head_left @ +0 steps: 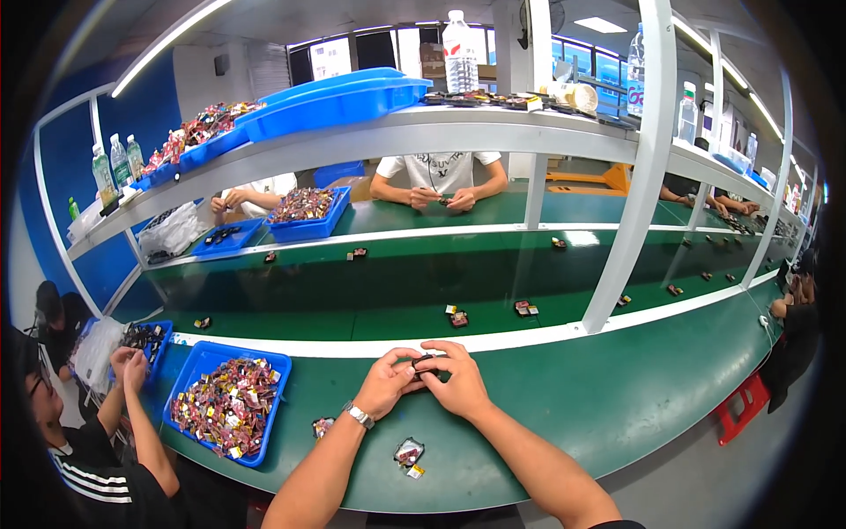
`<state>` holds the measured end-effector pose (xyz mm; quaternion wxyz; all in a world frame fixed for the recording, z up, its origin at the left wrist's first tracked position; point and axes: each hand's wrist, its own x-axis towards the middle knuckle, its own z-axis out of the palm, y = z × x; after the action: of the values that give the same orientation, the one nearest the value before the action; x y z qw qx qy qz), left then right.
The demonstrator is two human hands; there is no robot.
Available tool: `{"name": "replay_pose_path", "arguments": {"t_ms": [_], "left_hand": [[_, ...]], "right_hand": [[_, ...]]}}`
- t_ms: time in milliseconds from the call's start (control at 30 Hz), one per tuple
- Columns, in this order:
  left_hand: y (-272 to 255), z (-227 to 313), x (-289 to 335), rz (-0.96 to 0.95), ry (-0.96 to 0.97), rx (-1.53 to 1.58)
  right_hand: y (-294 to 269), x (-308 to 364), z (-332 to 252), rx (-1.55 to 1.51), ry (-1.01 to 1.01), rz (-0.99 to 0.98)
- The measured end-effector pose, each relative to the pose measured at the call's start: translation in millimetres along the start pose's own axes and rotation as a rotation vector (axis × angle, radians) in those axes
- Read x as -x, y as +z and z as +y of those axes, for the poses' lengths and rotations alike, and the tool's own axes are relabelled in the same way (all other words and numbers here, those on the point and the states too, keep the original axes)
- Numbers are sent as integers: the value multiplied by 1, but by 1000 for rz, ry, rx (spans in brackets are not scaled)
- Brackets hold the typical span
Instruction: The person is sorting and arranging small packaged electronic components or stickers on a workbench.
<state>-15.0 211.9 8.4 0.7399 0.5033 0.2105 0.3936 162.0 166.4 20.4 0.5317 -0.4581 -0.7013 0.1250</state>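
Two hands: left hand (385,383) and right hand (457,381) are pressed together around one small dark part (424,361), pinched between fingertips above the green bench (608,397).
Handling: judged light, stiff, small enough to slip; best gripped by its edges.
Counts: one blue tray (196,364) of mixed pieces at left; two loose parts (408,455) near the wrists.

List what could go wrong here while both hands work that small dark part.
1. The small dark part is pinched between the left hand and right hand above the green bench; a slip could drop it toward the moving belt.
2. Loose pieces lie near the forearms and the bench edge; an elbow could knock them off.
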Motion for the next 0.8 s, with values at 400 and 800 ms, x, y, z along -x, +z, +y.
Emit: {"name": "replay_pose_path", "arguments": {"t_ms": [400, 800], "left_hand": [[8, 0, -4, 5, 3, -8], [8, 1, -4, 55, -45, -14]], "right_hand": [[-9, -3, -9, 117, -50, -62], [-6, -5, -15, 247, -193, 65]]}}
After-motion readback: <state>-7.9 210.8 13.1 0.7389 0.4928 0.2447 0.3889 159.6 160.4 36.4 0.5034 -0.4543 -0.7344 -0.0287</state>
